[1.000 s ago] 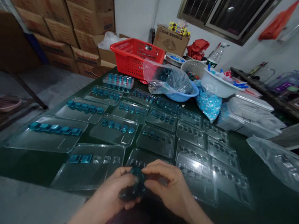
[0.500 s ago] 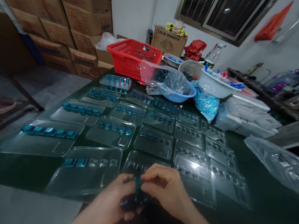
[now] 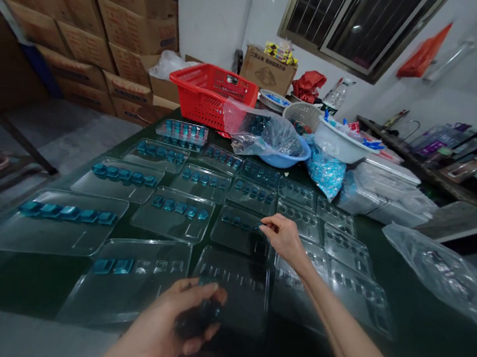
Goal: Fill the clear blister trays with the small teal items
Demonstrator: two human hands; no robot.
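My left hand [image 3: 164, 320] is low in the middle, fingers curled around several dark teal translucent pieces [image 3: 199, 317]; their exact shape is blurred. My right hand [image 3: 283, 237] reaches forward, thumb and fingertips pinching one small dark teal piece [image 3: 259, 225] at the right end of a row in a clear plastic tray [image 3: 231, 238]. Teal pieces fill the hollows to its left. Nearer me lies another clear tray [image 3: 231, 305]; beside it on the left, a tray [image 3: 142, 291] has two square teal pieces [image 3: 113, 265] and bare hollows.
Rows of clear trays cover the dark green table [image 3: 34, 281], those on the left with teal pieces. A red basket [image 3: 200, 95], a blue basin [image 3: 286, 160], a white basin [image 3: 343, 139] and stacked clear trays [image 3: 388, 185] stand behind. A plastic bag [image 3: 440, 267] lies right.
My right hand has left my left hand and moved forward to the tray with a small teal piece. My left hand has shifted slightly left, still holding its pieces.
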